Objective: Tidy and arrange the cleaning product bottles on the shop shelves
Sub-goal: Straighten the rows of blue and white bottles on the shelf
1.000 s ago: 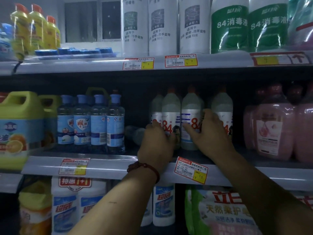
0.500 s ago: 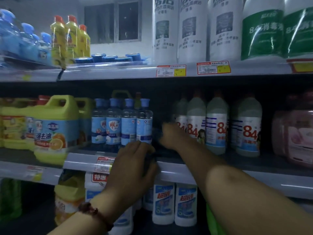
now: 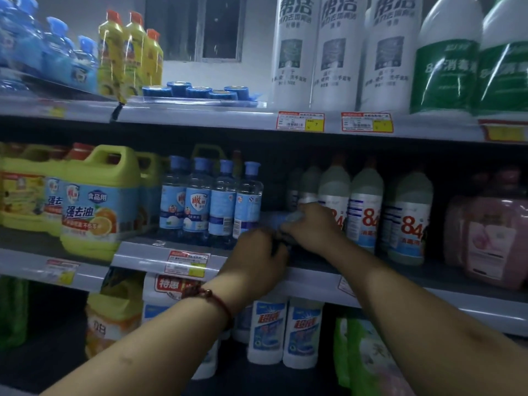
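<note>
On the middle shelf (image 3: 148, 254) a clear blue bottle (image 3: 273, 218) lies on its side in the gap between a row of upright blue-capped bottles (image 3: 211, 204) and the white "84" disinfectant bottles (image 3: 364, 212). My right hand (image 3: 313, 228) is closed around the lying bottle's far end. At the shelf's front edge, my left hand (image 3: 257, 260), with a red cord bracelet on its wrist, curls over the near end. Much of the lying bottle is hidden by my fingers and blurred.
Yellow-green detergent jugs (image 3: 100, 201) stand at the left of the middle shelf and pink bottles (image 3: 491, 235) at the right. The top shelf holds tall white bottles (image 3: 337, 52), green-labelled 84 bottles (image 3: 445, 70), yellow bottles (image 3: 128, 55) and blue tins (image 3: 197, 90). More white bottles (image 3: 285, 332) stand below.
Both hands left the 84 bottles and moved left to the bottle lying in the gap. The view swung left with them.
</note>
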A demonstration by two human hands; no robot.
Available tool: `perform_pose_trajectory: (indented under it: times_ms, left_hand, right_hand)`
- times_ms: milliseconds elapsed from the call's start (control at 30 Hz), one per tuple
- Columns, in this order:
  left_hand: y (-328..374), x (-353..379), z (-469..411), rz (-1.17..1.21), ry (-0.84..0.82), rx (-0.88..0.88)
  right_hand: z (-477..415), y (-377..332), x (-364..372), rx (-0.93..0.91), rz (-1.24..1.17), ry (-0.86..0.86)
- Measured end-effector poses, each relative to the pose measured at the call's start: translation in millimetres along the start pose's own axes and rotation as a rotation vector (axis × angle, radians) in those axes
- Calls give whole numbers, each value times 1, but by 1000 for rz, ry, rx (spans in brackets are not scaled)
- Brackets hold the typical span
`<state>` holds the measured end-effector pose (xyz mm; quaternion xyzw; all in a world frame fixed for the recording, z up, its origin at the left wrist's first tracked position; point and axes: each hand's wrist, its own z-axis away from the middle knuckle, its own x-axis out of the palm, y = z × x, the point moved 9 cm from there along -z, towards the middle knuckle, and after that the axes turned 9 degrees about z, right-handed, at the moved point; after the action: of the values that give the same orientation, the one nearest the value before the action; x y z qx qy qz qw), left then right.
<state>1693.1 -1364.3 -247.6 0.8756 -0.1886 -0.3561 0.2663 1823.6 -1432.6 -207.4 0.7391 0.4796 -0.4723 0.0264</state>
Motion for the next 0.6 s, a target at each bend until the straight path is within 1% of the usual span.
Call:
perform_pose_trajectory:
  times_ms: [33,100,133,167,233,267,367,433,500,600]
  left_hand:
    - [0,5,-7,51,6,-92]
    - [-2,9,-18,197,77,-319]
    - [-5,9,-24,317,141,-418]
    - [-7,12,-29,514,197,-491]
    - [-9,19,-34,928,259,-561]
    - [-9,23,-36,1015,248,-556]
    - [-8,36,-34,987,202,-556]
    - [-4,37,-35,965,216,-529]
    - [1,35,-40,910,199,-441]
    - [5,22,-45,739,207,-270]
  right_hand:
    - [6,2,-7,8,-36,11]
    - [20,8,-19,25,-154,34]
    - [27,13,-25,31,-225,49]
    - [34,18,-32,32,-279,67]
    - [47,28,-42,36,-367,97]
    - [52,32,-46,40,-410,95]
    - [60,40,-54,6,-434,42]
    - [60,43,-58,-38,-414,2]
    - [59,43,-59,-82,-397,-29]
    - [56,39,-50,-138,-376,-55]
